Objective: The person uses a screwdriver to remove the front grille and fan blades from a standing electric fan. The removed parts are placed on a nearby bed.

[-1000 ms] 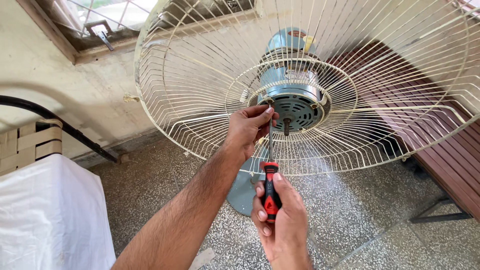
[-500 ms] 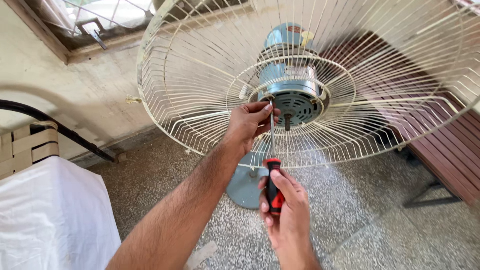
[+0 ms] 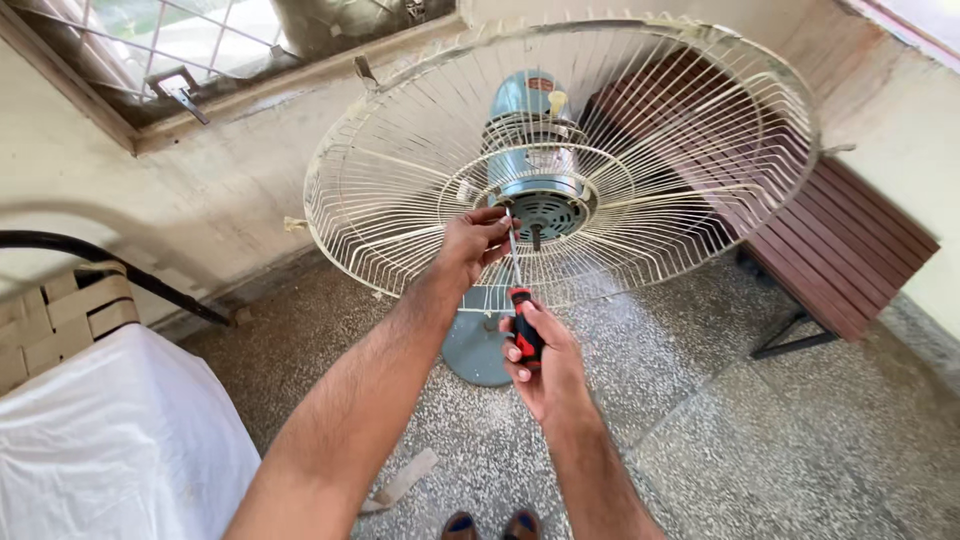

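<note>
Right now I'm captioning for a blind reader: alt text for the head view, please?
A right hand holds a red-and-black screwdriver up to a fan motor inside a cream wire guard, while the left hand steadies its shaft.

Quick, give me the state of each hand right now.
Left hand: fingers pinched on the thin metal screwdriver shaft near the blue fan motor.
Right hand: closed around the red-and-black screwdriver handle.
</note>
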